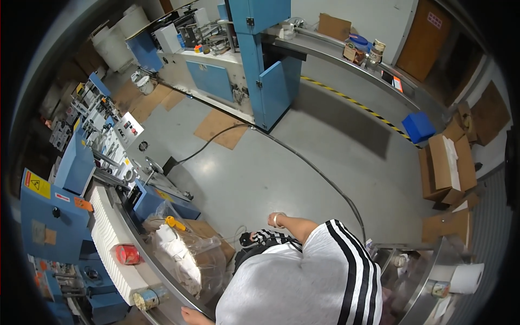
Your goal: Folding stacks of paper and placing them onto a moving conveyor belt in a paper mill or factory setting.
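My right hand (pixel 274 219), with a pale band at the wrist, hangs in front of my body above the grey floor. It touches nothing that I can see, and its fingers are too small and turned away to make out. At the lower edge, my left hand (pixel 196 316) is beside the metal rail (pixel 176 290) of a curved conveyor; whether it touches the rail is unclear, and most of its fingers are hidden. Near it stand a printed can (pixel 149 298) and a red tin (pixel 128 254). A clear plastic bag with white pieces (pixel 179 260) lies beyond, next to a cardboard box (pixel 214 238).
Blue and white machines (pixel 130 132) line the left side. A blue cabinet (pixel 279 89) stands ahead, joined to a raised conveyor (pixel 330 51). A black cable (pixel 309 162) crosses the floor. At right are open cartons (pixel 447 168), a blue bin (pixel 418 127) and a white roll (pixel 467 278).
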`<state>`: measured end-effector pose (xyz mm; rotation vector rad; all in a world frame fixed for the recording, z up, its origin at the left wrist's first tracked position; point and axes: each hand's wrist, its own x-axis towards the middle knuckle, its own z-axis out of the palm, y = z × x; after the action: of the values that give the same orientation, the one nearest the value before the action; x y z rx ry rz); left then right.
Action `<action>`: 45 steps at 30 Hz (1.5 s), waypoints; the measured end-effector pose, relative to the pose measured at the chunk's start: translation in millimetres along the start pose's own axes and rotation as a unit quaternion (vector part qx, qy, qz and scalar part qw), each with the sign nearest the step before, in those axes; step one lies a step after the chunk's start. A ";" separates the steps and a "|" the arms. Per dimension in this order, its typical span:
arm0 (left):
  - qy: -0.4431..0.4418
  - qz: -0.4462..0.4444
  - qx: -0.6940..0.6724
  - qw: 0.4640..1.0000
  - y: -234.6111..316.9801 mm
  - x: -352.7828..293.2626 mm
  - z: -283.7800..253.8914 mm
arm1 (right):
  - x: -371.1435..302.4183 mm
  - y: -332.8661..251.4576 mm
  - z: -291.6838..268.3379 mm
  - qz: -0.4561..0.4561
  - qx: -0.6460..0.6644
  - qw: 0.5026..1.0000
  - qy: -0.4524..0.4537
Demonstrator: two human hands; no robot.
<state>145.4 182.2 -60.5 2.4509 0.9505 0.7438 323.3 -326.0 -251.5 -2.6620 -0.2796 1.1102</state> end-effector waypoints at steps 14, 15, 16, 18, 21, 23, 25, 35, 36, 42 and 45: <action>-0.004 0.011 0.003 1.000 12.4 -0.6 11.0 | -14.2 20.1 5.9 0.022 -0.003 0.999 -0.038; 0.011 -0.004 -0.018 1.000 15.2 -2.2 13.0 | -2.4 26.0 8.5 0.002 -0.034 0.999 -0.038; 0.041 -0.034 -0.033 0.998 13.1 -7.9 -0.9 | 10.1 15.1 3.1 -0.035 -0.080 0.995 -0.040; 0.036 -0.124 0.000 0.992 5.7 -21.5 -28.2 | 10.2 -21.7 -22.8 -0.132 -0.222 0.963 -0.078; 0.014 -0.218 -0.002 0.976 43.0 -31.7 -31.8 | 17.8 -3.4 12.9 -0.050 0.043 0.996 -0.066; 0.020 -0.169 -0.113 0.979 57.5 -28.3 -7.1 | 60.1 73.3 73.9 -0.210 -0.120 0.967 -0.074; -0.010 -0.201 -0.135 0.970 88.3 -12.3 3.6 | 116.8 7.5 -14.8 -0.312 -0.240 0.914 -0.098; 0.041 -0.257 -0.077 0.962 98.7 -36.2 -23.0 | 184.4 -160.9 -83.1 -0.482 -0.466 0.728 -0.141; 0.043 -0.263 -0.078 0.961 98.2 -34.9 -20.6 | 180.8 -159.6 -79.4 -0.483 -0.466 0.727 -0.141; 0.063 -0.243 -0.066 0.966 94.0 -26.6 -10.8 | 159.5 -160.8 -54.5 -0.492 -0.459 0.728 -0.135; 0.040 -0.252 -0.074 0.964 92.1 -27.1 -10.2 | 150.3 -165.8 -41.8 -0.498 -0.452 0.729 -0.128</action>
<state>167.3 101.7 -11.9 1.9369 1.4183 0.7002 443.7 -134.2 -275.0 -2.1650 -2.4695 1.0091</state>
